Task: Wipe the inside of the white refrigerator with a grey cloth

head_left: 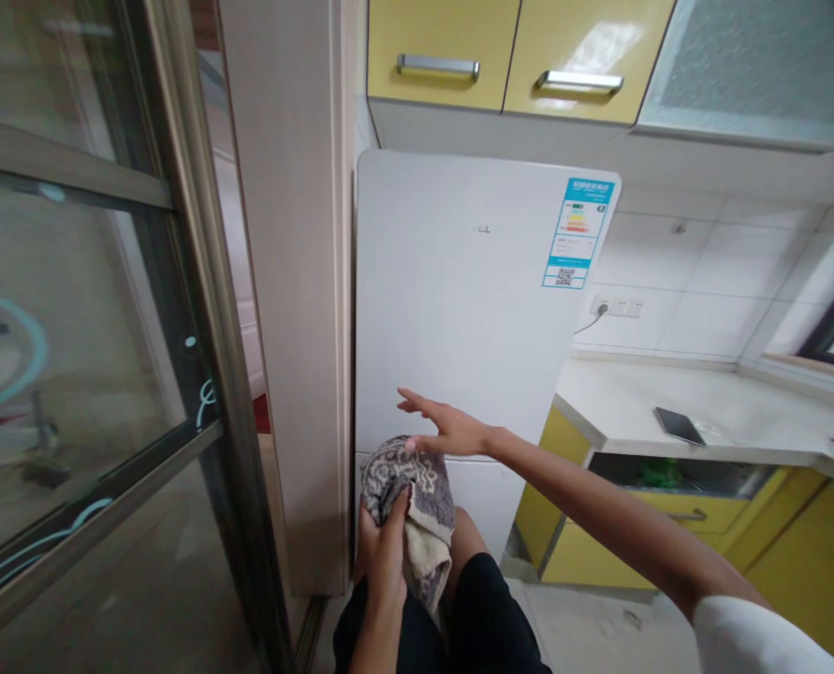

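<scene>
Cloth (423,501) | clutched by fingers of left hand (383,552) | right hand (451,431) splayed above

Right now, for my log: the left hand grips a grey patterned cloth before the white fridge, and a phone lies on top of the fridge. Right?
Not quite. The head view shows the phone on the white counter beside the fridge; the left hand does grip the cloth.

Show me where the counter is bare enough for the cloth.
The counter is bare between fridge and phone, and right of the phone. The open drawer below looks crowded. The left hand grips the cloth.
</scene>
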The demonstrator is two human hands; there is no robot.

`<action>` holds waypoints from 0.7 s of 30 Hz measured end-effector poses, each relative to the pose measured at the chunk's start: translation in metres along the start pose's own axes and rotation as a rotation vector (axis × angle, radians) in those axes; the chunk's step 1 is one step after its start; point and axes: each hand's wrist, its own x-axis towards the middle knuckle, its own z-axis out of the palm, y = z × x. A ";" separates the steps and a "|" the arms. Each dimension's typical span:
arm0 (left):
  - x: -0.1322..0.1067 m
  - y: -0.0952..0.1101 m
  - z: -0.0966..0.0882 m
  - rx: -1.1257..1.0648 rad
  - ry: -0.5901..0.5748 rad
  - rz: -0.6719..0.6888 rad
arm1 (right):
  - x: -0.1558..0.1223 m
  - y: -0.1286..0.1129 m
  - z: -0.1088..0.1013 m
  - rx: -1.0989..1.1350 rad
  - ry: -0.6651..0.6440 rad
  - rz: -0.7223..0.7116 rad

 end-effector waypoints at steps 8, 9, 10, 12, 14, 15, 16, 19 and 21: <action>-0.006 0.032 0.043 0.004 -0.071 0.194 | -0.091 -0.010 0.034 0.096 0.122 0.018; -0.011 0.035 0.048 0.011 -0.136 0.189 | -0.096 -0.009 0.038 0.105 0.130 0.014; -0.017 0.038 0.052 0.021 -0.216 0.177 | -0.100 -0.007 0.040 0.117 0.144 0.010; -0.028 0.041 0.060 0.026 -0.376 0.149 | -0.106 -0.005 0.044 0.145 0.211 0.006; -0.037 0.041 0.066 -0.001 -0.508 0.128 | -0.109 -0.003 0.046 0.170 0.327 0.013; -0.040 0.040 0.069 -0.026 -0.559 0.119 | -0.110 -0.002 0.045 0.173 0.392 0.018; -0.042 0.038 0.072 -0.055 -0.608 0.110 | -0.111 -0.001 0.045 0.169 0.453 0.023; -0.045 0.037 0.083 -0.154 -0.769 0.062 | -0.116 0.002 0.042 0.155 0.640 0.057; -0.043 0.039 0.091 -0.210 -0.849 0.019 | -0.119 0.005 0.038 0.167 0.759 0.107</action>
